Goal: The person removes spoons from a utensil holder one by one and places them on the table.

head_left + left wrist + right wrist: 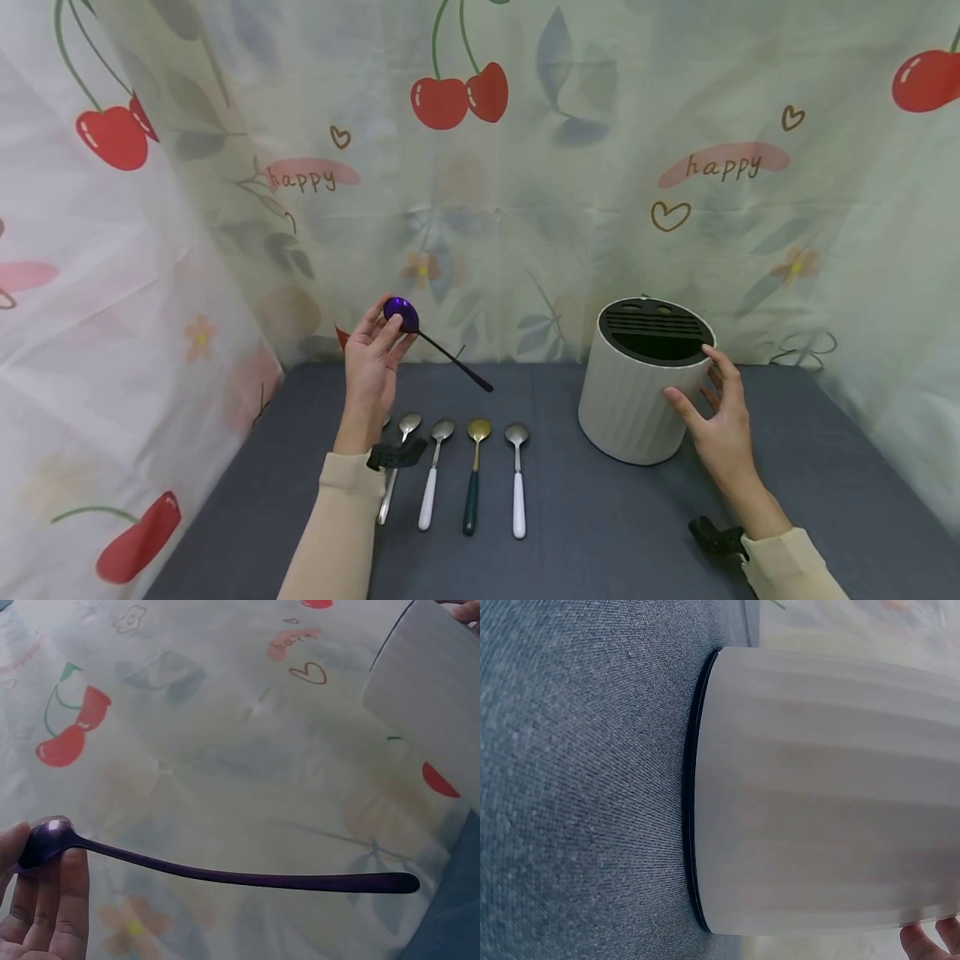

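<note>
A dark purple long-handled spoon (pixel 450 358) is held up by my left hand (pixel 372 358), which pinches it by its round bowl. Its handle points away, down and to the right, and in the left wrist view the spoon (pixel 225 876) lies nearly level. On the right stands a ribbed white utensil holder (pixel 633 408) with a black slotted top (pixel 651 318). My right hand (pixel 723 425) rests at its right side, thumb against the wall and a fingertip at the rim. Fingertips (pixel 921 943) show along the holder's wall (pixel 825 795) in the right wrist view.
Several spoons lie in a row on the grey cloth: a silver one (pixel 390 479), two with white handles (pixel 428 500) and a gold one with a green handle (pixel 471 500). The left forearm partly covers the row's left end. A patterned curtain (pixel 495 208) hangs behind.
</note>
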`<control>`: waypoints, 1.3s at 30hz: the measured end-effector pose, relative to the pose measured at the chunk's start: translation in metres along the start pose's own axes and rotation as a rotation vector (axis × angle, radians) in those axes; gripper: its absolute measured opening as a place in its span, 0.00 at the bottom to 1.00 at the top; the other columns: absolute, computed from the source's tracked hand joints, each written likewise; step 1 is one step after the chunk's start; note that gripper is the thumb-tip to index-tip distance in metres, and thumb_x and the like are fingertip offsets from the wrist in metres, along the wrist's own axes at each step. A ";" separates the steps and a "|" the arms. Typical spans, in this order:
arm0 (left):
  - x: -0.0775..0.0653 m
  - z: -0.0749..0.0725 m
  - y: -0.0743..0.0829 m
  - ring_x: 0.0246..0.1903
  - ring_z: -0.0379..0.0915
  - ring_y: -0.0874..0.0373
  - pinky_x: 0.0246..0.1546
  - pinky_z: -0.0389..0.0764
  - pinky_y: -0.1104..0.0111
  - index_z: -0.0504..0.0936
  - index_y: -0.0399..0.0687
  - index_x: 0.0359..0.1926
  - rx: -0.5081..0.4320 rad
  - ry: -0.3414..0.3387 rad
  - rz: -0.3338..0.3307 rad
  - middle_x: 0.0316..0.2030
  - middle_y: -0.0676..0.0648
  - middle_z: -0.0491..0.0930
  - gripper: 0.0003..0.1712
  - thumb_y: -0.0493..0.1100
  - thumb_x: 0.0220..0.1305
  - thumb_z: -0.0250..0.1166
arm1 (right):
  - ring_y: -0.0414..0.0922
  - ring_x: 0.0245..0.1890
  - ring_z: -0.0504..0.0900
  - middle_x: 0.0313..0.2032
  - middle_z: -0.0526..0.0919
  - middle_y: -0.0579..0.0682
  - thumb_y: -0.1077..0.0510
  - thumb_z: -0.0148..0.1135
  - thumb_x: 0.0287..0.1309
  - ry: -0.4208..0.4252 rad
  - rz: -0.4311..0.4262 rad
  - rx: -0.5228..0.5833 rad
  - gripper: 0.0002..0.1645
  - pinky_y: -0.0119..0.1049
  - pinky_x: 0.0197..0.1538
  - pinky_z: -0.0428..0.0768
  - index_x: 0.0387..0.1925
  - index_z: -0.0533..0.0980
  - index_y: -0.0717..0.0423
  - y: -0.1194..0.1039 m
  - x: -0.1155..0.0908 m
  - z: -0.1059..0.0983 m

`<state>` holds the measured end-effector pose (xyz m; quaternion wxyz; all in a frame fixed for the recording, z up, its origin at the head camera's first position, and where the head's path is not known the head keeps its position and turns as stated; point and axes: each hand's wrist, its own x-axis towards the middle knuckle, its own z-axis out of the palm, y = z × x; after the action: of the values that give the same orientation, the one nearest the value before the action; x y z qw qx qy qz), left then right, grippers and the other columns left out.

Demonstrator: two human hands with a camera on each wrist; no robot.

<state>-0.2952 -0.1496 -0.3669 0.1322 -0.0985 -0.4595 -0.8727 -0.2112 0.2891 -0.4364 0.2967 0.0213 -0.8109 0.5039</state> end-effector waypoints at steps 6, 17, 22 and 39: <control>-0.001 -0.014 0.011 0.41 0.82 0.59 0.44 0.86 0.69 0.72 0.39 0.73 -0.027 0.061 0.038 0.43 0.49 0.77 0.30 0.34 0.73 0.66 | 0.57 0.77 0.60 0.79 0.56 0.49 0.66 0.72 0.64 0.000 -0.004 0.002 0.52 0.54 0.76 0.62 0.81 0.56 0.40 0.000 0.000 0.000; 0.006 -0.032 0.030 0.36 0.79 0.60 0.37 0.85 0.72 0.78 0.39 0.68 0.082 0.168 0.021 0.42 0.49 0.79 0.25 0.36 0.72 0.67 | 0.56 0.77 0.60 0.78 0.56 0.49 0.66 0.72 0.64 0.000 0.001 0.003 0.53 0.52 0.77 0.63 0.81 0.56 0.39 0.001 -0.001 0.000; 0.011 -0.041 0.040 0.29 0.75 0.62 0.35 0.84 0.72 0.84 0.42 0.63 0.191 0.150 0.001 0.38 0.51 0.84 0.22 0.36 0.70 0.70 | 0.57 0.77 0.60 0.78 0.56 0.49 0.66 0.72 0.63 -0.004 -0.004 0.015 0.53 0.58 0.76 0.62 0.81 0.55 0.40 0.002 0.000 0.001; 0.019 -0.100 0.061 0.39 0.83 0.69 0.41 0.85 0.74 0.74 0.34 0.71 0.704 0.009 -0.169 0.49 0.52 0.85 0.30 0.43 0.74 0.68 | 0.58 0.77 0.59 0.78 0.55 0.51 0.66 0.72 0.64 -0.007 -0.005 0.020 0.53 0.56 0.77 0.60 0.82 0.55 0.41 0.002 0.000 0.000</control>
<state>-0.2990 -0.2681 -0.3698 0.0874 -0.0047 -0.7377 -0.6694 -0.2115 0.2898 -0.4380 0.2947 0.0280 -0.8069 0.5111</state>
